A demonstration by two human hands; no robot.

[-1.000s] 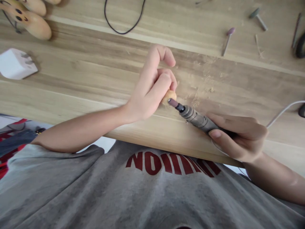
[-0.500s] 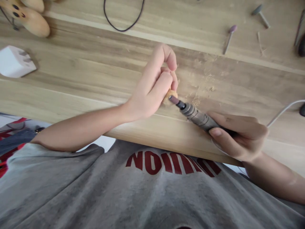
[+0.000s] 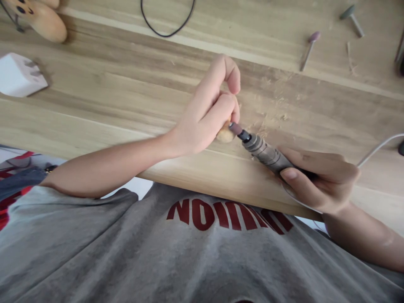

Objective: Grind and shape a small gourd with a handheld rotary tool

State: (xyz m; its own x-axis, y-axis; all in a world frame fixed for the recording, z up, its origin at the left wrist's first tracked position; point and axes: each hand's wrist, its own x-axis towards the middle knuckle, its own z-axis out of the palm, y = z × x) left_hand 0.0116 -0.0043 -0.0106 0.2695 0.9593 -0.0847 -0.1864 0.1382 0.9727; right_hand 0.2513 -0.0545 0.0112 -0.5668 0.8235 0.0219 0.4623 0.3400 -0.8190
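Near the middle of the view, my left hand (image 3: 210, 109) is closed on a small wooden piece (image 3: 225, 134), whose rounded light-brown end shows below the fingers; the rest is hidden. My right hand (image 3: 318, 179) grips a grey rotary tool (image 3: 268, 154) that points up and to the left. A reddish-brown cylindrical bit (image 3: 235, 128) at its tip lies against or very close to the wooden piece; contact is hard to tell. Pale wood shavings (image 3: 280, 113) are scattered on the wooden table (image 3: 126, 101) to the right of my left hand.
At the top right lie a pink-tipped bit (image 3: 311, 50) and a green-grey bit (image 3: 352, 21). A black cord loop (image 3: 167, 35) is at the top. On the left are a white plug adapter (image 3: 22, 75) and a wooden figure (image 3: 47, 23). A white cable (image 3: 378, 147) runs at right.
My left hand has turned the wooden piece slightly, showing more of its rounded end. Both hands and the tool sit a little further right in view, and the table items have shifted slightly too.
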